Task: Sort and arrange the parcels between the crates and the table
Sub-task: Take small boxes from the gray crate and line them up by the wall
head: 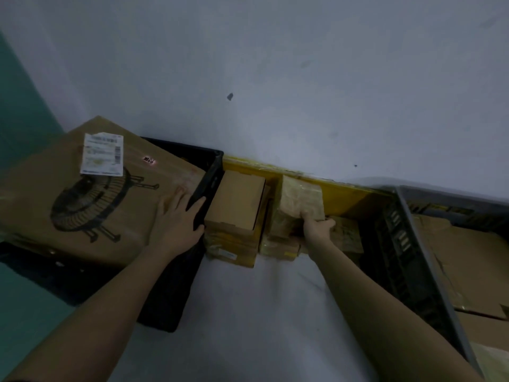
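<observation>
My left hand [176, 216] lies flat with fingers spread, palm on the big fan box [82, 194] and fingertips reaching over the rim of the black crate [209, 175] that the box sits in. My right hand [316, 227] grips a tape-wrapped parcel [298, 199], thumb on its near face and fingers curled around its right side. Between my hands stands a plain brown box [237, 205] on top of a yellow-edged stack [234, 249]. Just right of my right hand is a grey crate [429, 244] with flattened cardboard [473, 266] inside. Everything rests against the pale wall [275, 78].
</observation>
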### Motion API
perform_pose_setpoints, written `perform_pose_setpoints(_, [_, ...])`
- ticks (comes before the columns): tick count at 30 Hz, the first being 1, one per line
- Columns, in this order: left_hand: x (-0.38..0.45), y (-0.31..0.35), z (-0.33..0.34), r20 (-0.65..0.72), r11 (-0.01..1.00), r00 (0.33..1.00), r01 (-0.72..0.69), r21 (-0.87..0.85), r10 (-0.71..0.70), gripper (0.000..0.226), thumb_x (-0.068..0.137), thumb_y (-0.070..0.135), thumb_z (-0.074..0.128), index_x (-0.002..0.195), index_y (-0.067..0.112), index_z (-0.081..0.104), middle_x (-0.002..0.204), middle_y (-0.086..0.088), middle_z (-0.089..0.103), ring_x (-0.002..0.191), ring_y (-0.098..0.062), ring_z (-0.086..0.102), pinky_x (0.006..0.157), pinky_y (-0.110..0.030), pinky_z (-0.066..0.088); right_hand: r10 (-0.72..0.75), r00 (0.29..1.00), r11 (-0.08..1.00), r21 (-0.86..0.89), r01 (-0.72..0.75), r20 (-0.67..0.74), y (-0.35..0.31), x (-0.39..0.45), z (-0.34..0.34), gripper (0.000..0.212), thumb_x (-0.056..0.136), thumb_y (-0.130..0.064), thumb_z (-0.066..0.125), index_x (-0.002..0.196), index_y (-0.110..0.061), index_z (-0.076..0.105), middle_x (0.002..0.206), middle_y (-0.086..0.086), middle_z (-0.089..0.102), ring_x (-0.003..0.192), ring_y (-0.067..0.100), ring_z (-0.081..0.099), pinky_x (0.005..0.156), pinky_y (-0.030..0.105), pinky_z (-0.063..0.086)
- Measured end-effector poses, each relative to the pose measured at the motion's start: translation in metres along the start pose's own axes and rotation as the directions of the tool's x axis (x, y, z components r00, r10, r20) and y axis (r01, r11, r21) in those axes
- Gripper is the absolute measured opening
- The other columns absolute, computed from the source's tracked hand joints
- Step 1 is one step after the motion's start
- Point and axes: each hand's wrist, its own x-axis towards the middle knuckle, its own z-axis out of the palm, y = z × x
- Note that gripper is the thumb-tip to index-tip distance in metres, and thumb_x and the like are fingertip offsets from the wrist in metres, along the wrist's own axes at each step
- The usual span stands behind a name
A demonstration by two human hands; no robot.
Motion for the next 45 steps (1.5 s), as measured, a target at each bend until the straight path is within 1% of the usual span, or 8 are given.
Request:
perform_pose_setpoints(8, [0.0,-0.002,0.001,-0.081,1.0,0.997,-0.001,-0.019,0.0,0.065,0.095,0.038,0.051,0.155,0.028,0.028,0.162,-0.006,0.026,0.151,-0.021,0.013,0.118,-0.049,0.008,-0.001,0.998,1.0,-0.03,0.003,0.07,0.005,0.0,0.024,0.084,0.097,-0.036,0.062,0.154,-0.014,0.005,0.15,0.018,0.038,0.131,0.039,0.048,0.098,0.051,0.052])
perform_pose_setpoints(12, [-0.001,-0.002,0.001,-0.121,1.0,0.993,-0.01,-0.014,0.009,0.064,0.093,0.036,0.054,0.153,0.026,0.034,0.158,-0.006,0.033,0.15,-0.023,0.019,0.117,-0.05,0.012,-0.039,0.999,0.999,-0.007,0.039,0.005,0.017,0.001,0.018,0.076,0.098,-0.032,0.06,0.152,-0.01,0.01,0.147,0.015,0.04,0.131,0.037,0.047,0.087,0.039,0.052])
perform_pose_setpoints(18, [0.002,-0.001,0.001,-0.107,1.0,0.994,0.001,-0.012,-0.002,0.063,0.094,0.037,0.05,0.154,0.028,0.031,0.159,-0.004,0.03,0.15,-0.021,0.015,0.119,-0.05,0.008,0.067,0.998,0.996,0.063,-0.066,-0.015,0.032,0.009,0.011,0.078,0.097,-0.028,0.063,0.153,-0.014,0.011,0.149,0.019,0.037,0.133,0.043,0.045,0.095,0.058,0.053])
perform_pose_setpoints(26, [0.003,-0.001,0.001,-0.089,1.0,0.996,0.005,0.002,-0.004,0.063,0.095,0.04,0.047,0.154,0.03,0.027,0.16,-0.003,0.028,0.151,-0.02,0.013,0.12,-0.049,0.007,0.059,0.987,0.998,0.018,-0.063,0.148,0.048,0.025,0.018,0.053,0.094,-0.011,0.065,0.139,-0.013,0.036,0.133,0.016,0.052,0.116,0.032,0.058,0.09,0.043,0.057])
perform_pose_setpoints(30, [0.002,-0.001,-0.001,-0.068,1.0,0.998,0.019,0.017,-0.018,0.063,0.095,0.039,0.046,0.154,0.03,0.027,0.16,-0.003,0.028,0.151,-0.02,0.013,0.12,-0.05,0.008,0.028,0.986,0.992,-0.125,-0.007,0.166,0.049,0.029,0.013,0.058,0.093,-0.026,0.068,0.14,-0.015,0.036,0.129,0.012,0.054,0.11,0.029,0.059,0.072,0.036,0.056])
perform_pose_setpoints(37, [0.002,0.002,-0.003,-0.047,0.999,0.998,0.031,0.04,-0.029,0.073,0.095,0.037,0.046,0.158,0.016,0.015,0.163,-0.003,0.021,0.152,-0.018,0.01,0.121,-0.048,0.008,-0.028,0.999,0.914,-0.405,0.043,0.042,0.043,0.017,-0.008,0.092,0.087,-0.058,0.063,0.154,-0.01,0.022,0.153,0.017,0.037,0.134,0.038,0.045,0.104,0.055,0.046])
perform_pose_setpoints(40, [0.002,0.004,-0.004,-0.022,0.997,0.999,0.034,0.063,-0.032,0.076,0.093,0.036,0.049,0.158,0.013,0.017,0.163,-0.004,0.023,0.152,-0.019,0.012,0.12,-0.049,0.01,-0.09,0.992,0.847,-0.517,0.124,0.09,0.033,0.005,-0.024,0.077,0.097,-0.051,0.053,0.154,-0.006,0.027,0.157,0.015,0.035,0.14,0.034,0.04,0.109,0.046,0.041])
perform_pose_setpoints(45, [0.006,0.016,-0.02,0.061,0.992,0.996,0.062,0.113,-0.069,0.075,0.094,0.047,0.045,0.156,0.012,0.021,0.161,-0.007,0.024,0.15,-0.023,0.016,0.116,-0.05,0.022,-0.136,0.947,0.67,-0.677,0.304,0.291,0.011,-0.018,-0.059,0.054,0.101,-0.049,0.045,0.14,-0.012,0.054,0.14,0.007,0.057,0.123,0.024,0.055,0.098,0.037,0.047])
